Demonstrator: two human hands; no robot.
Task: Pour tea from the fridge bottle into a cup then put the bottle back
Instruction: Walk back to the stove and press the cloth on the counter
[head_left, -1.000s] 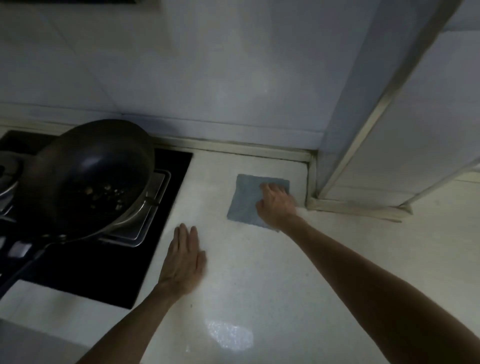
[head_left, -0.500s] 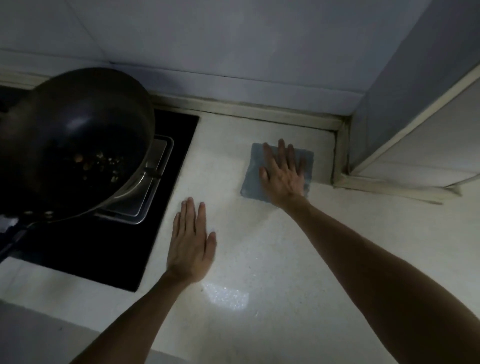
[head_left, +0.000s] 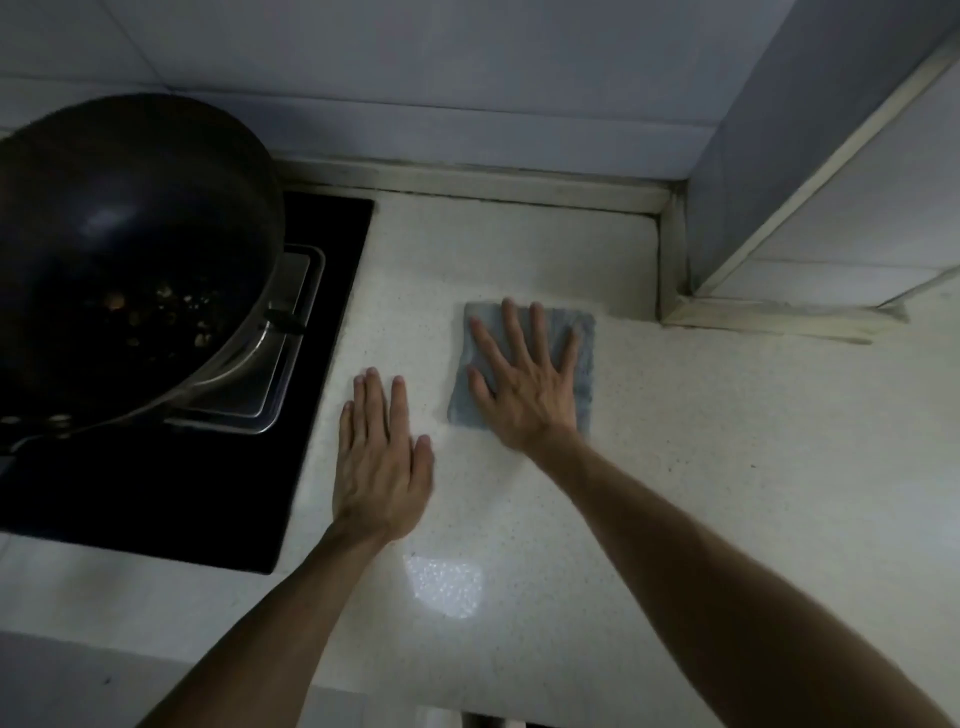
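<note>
At far left a dark wok with bits of food in it sits on the black hob. Just beside the hob's edge my left hand lies flat on the pale countertop, fingers straight and close together. To its right my right hand presses flat on a grey-blue cloth, fingers spread. Where the tea bottle and cup are, I cannot tell.

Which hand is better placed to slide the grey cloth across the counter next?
Right, probably. The right hand lies flat, fingers spread, on the grey cloth; the left hand rests on the bare counter beside it, off the cloth.
</note>
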